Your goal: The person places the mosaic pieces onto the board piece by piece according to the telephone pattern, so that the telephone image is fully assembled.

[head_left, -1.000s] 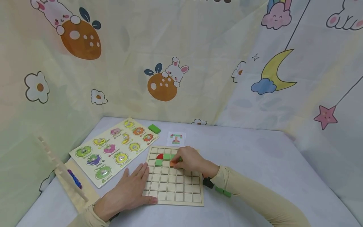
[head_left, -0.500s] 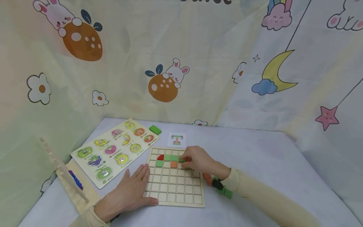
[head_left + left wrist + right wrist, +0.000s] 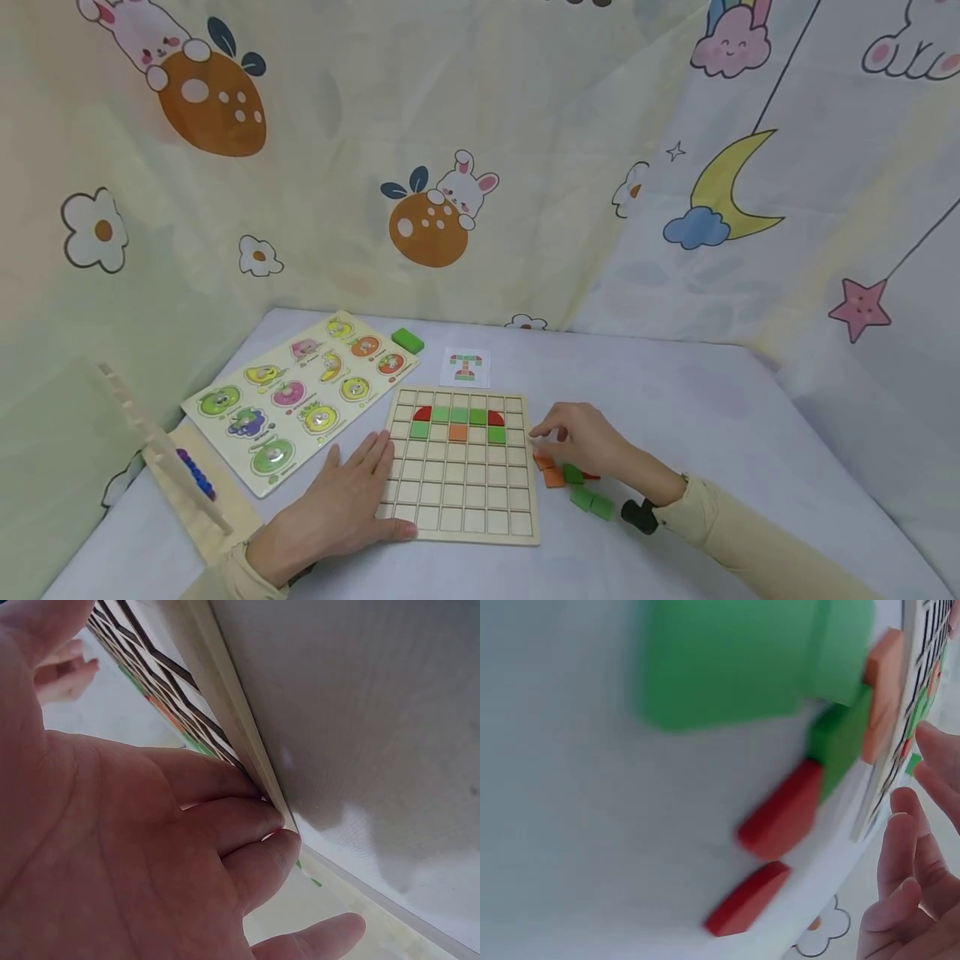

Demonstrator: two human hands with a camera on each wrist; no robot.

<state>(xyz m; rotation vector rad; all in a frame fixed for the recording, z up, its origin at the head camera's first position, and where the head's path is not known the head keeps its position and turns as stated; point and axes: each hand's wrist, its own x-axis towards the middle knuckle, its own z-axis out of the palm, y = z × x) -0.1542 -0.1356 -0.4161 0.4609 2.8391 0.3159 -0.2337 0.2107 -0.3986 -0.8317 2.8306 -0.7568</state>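
A wooden grid board (image 3: 465,497) lies on the table. Its upper cells hold a red quarter-round tile (image 3: 422,413) at each end of a row of green tiles (image 3: 459,414), with an orange tile (image 3: 457,432) below the middle. My left hand (image 3: 337,504) rests along the board's left edge, fingertips and thumb touching it. Just off the right edge hovers my right hand (image 3: 585,439), above loose orange tiles (image 3: 553,477). In the right wrist view its thumb and fingers are apart, with no tile visible between them. Green tiles (image 3: 591,502) lie nearby; red ones (image 3: 748,898) are partly hidden by the hand in the head view.
A pattern card (image 3: 466,367) lies behind the board. To the left are a fruit puzzle board (image 3: 300,392) and an upright wooden stand with blue beads (image 3: 197,475). A green block (image 3: 408,340) sits at the back. Printed cloth hangs around the table.
My right hand has let go of the orange tile in its cell and moved right, off the board. The red and green tiles at the right end are uncovered. My left hand stays put.
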